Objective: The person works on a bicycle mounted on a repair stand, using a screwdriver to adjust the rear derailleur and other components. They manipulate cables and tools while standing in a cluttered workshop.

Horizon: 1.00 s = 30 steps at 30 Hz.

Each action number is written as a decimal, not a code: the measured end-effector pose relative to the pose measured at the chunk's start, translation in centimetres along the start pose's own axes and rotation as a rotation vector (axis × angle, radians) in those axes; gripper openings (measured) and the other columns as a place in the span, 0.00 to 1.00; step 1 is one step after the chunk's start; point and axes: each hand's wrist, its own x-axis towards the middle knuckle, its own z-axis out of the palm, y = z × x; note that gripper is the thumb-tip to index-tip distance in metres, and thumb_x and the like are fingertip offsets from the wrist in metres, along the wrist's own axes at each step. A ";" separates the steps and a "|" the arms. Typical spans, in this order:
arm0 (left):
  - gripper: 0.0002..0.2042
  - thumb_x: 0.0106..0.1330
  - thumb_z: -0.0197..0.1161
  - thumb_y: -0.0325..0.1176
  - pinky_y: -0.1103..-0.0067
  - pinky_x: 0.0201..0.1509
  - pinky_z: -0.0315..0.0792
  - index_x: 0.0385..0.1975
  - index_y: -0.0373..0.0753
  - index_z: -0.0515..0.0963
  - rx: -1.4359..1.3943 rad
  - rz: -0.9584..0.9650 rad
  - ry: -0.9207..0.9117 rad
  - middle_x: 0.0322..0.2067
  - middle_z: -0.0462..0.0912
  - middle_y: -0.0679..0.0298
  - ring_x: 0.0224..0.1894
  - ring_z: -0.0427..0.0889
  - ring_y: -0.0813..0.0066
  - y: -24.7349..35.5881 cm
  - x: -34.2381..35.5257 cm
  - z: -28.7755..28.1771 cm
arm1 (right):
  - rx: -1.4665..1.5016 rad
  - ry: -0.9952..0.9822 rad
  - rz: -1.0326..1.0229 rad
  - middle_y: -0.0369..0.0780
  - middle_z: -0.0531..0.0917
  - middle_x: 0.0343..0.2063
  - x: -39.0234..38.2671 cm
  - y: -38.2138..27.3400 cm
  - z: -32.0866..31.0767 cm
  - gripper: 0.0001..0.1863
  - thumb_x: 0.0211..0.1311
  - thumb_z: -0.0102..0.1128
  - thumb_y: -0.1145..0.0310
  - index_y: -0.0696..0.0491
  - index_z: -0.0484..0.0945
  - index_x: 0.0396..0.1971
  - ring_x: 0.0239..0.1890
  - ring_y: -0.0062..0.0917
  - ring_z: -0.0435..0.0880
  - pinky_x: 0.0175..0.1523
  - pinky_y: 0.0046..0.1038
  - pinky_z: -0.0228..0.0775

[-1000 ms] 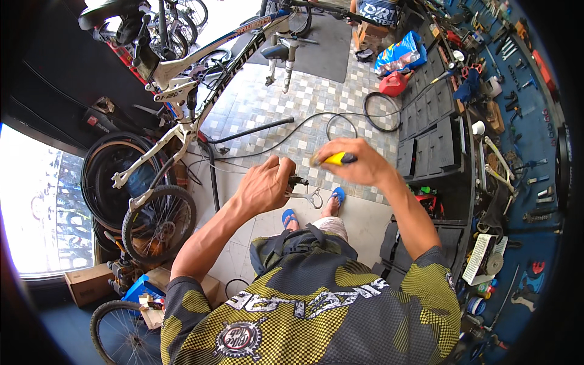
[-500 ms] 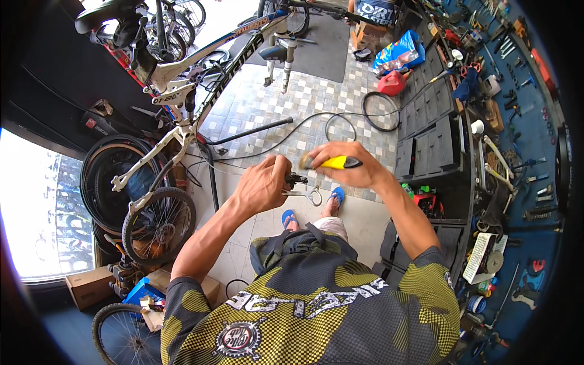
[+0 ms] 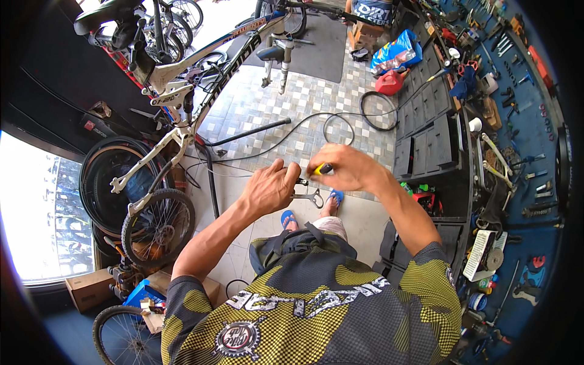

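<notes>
My left hand (image 3: pixel 271 187) is closed round a small metal bicycle part (image 3: pixel 315 198). A silver arm with a forked, hook-like end sticks out to the right of the fingers, and a dark piece shows just above it. The rest of the part is hidden in the fist. In my right hand (image 3: pixel 353 167) is a brush (image 3: pixel 323 169) with a yellow and black handle, its handle end turned toward me. The fingers hide the bristles. Both hands are close together in front of my body, the brush right beside the metal part.
A white bicycle frame (image 3: pixel 167 94) hangs at upper left, above wheels (image 3: pixel 159 227). A black hose (image 3: pixel 304 128) coils over the tiled floor. Dark drawers (image 3: pixel 429 146) and a tool-covered blue wall panel (image 3: pixel 523 137) line the right. A red jug (image 3: pixel 389 83) stands near the drawers.
My right hand has turned the brush, so its handle now points toward me rather than rightward, and has moved closer to the left hand. The left hand has shifted slightly right with the metal part.
</notes>
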 end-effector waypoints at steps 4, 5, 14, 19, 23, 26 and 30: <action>0.13 0.60 0.62 0.29 0.63 0.33 0.77 0.40 0.38 0.65 -0.017 -0.004 0.048 0.25 0.81 0.58 0.39 0.81 0.57 0.1 0.0 0.2 | 0.230 -0.047 -0.240 0.43 0.88 0.38 0.1 -0.2 -0.6 0.09 0.57 0.68 0.72 0.54 0.85 0.39 0.46 0.41 0.85 0.51 0.37 0.78; 0.13 0.60 0.62 0.29 0.63 0.33 0.77 0.40 0.38 0.65 -0.017 -0.001 0.088 0.25 0.81 0.58 0.39 0.81 0.57 0.1 0.0 0.2 | 0.248 -0.079 -0.192 0.43 0.88 0.38 0.3 -0.2 -0.8 0.08 0.57 0.68 0.73 0.54 0.86 0.37 0.45 0.40 0.86 0.52 0.37 0.78; 0.18 0.55 0.68 0.24 0.62 0.38 0.77 0.42 0.36 0.68 -0.160 -0.194 0.054 0.34 0.84 0.55 0.38 0.83 0.52 -0.2 -0.3 0.1 | 0.167 0.065 -0.042 0.42 0.89 0.37 -0.5 2.9 -0.5 0.09 0.58 0.71 0.72 0.54 0.87 0.39 0.40 0.37 0.87 0.50 0.33 0.79; 0.19 0.58 0.59 0.15 0.80 0.31 0.71 0.44 0.39 0.61 -0.762 -0.613 0.236 0.36 0.87 0.53 0.31 0.81 0.76 -3.2 -1.7 0.5 | -0.038 0.197 0.304 0.41 0.89 0.34 -3.0 5.7 -2.8 0.10 0.60 0.72 0.71 0.54 0.88 0.41 0.36 0.29 0.88 0.45 0.29 0.80; 0.14 0.61 0.54 0.15 0.83 0.38 0.72 0.43 0.40 0.65 -1.229 -0.720 0.453 0.35 0.83 0.59 0.35 0.81 0.80 -6.9 -2.7 1.6 | 0.228 0.284 0.378 0.40 0.90 0.33 -3.8 5.0 -0.5 0.10 0.64 0.73 0.67 0.56 0.88 0.41 0.34 0.23 0.89 0.40 0.27 0.79; 0.09 0.63 0.54 0.20 0.80 0.45 0.75 0.41 0.38 0.72 -1.489 -0.765 0.556 0.34 0.80 0.64 0.39 0.83 0.77 -8.8 -3.4 1.9 | 0.282 0.415 0.323 0.40 0.89 0.34 -2.3 4.3 1.9 0.10 0.64 0.72 0.66 0.56 0.88 0.41 0.34 0.23 0.88 0.41 0.27 0.79; 0.09 0.65 0.56 0.24 0.79 0.24 0.73 0.44 0.41 0.74 -1.659 -0.814 0.475 0.29 0.80 0.65 0.24 0.80 0.78 -9.6 -4.0 1.2 | 0.277 0.637 0.092 0.41 0.89 0.36 1.0 2.5 3.2 0.09 0.64 0.73 0.67 0.55 0.87 0.41 0.39 0.29 0.89 0.44 0.28 0.79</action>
